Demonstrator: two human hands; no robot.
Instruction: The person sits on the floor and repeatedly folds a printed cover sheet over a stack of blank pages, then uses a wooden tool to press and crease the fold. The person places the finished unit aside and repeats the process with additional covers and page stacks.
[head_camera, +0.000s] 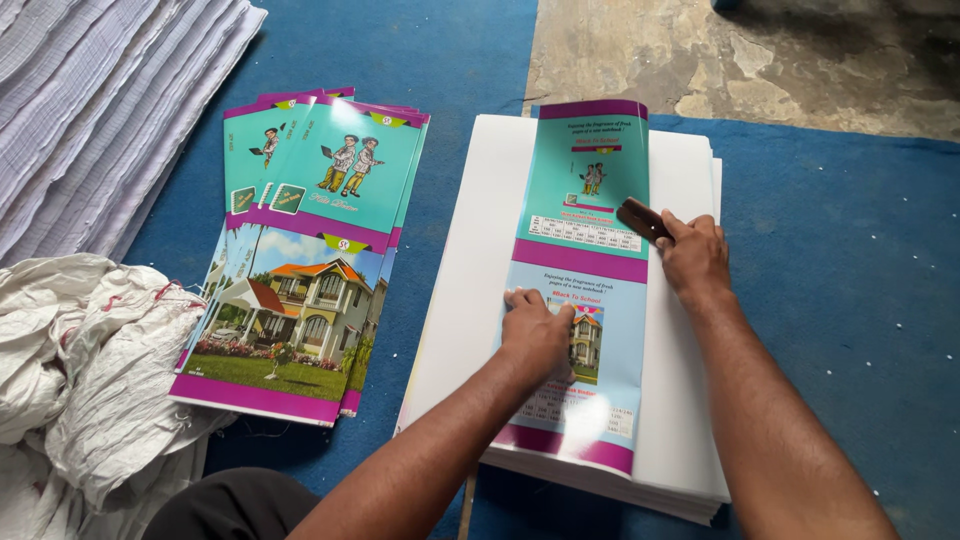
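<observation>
Left hand (537, 330) presses folded cover (580, 290); right hand (692, 255) grips wooden tool (640, 218).

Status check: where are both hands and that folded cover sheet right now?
Left hand flat on the folded cover sheet. Right hand holding a dark wooden tool against its right edge. Sheet lies on the white stack; nothing blocking.

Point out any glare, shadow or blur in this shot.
Head view: soft daylight; a bright glare patch washes out the folded cover near its lower edge; faint shadow beside the left hand; the right hand and its dark wooden tool look sharp.
</observation>
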